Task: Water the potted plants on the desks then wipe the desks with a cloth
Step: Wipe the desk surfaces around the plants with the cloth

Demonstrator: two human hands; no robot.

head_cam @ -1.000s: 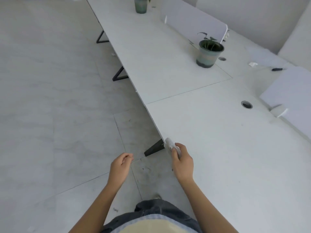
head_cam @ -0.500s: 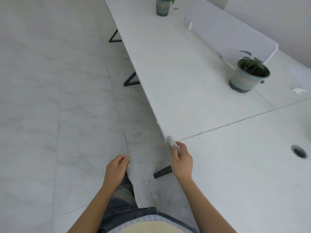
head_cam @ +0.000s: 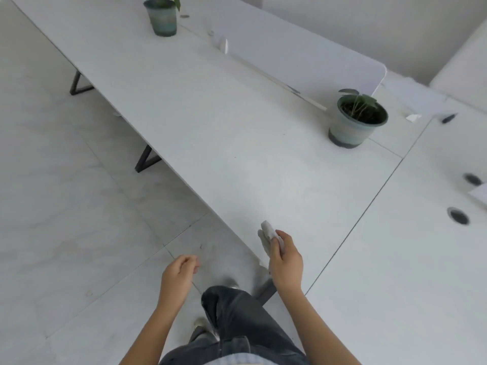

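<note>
My right hand point(head_cam: 286, 262) grips a folded white cloth point(head_cam: 268, 233) that sticks out past the fingers, over the near edge of the long white desk point(head_cam: 210, 122). My left hand point(head_cam: 178, 277) hangs over the floor to the left of the desk, fingers loosely curled with nothing in them. A small green plant in a striped grey-green pot point(head_cam: 354, 122) stands on the desk at the right, by the end of the white divider panel point(head_cam: 303, 56). A second potted plant point(head_cam: 161, 17) stands at the far end of the desk.
An adjoining desk point(head_cam: 395, 272) lies to the right with round cable holes point(head_cam: 458, 216). A scrap of paper point(head_cam: 413, 117) and a dark pen point(head_cam: 448, 118) lie behind the near pot. Black desk legs point(head_cam: 146, 159) stand on the pale tiled floor point(head_cam: 66, 206). My jeans-clad leg point(head_cam: 237, 317) steps forward.
I have walked forward along the desk, so the near pot has come closer. My right hand with the cloth has moved from the desk's edge onto its top.
</note>
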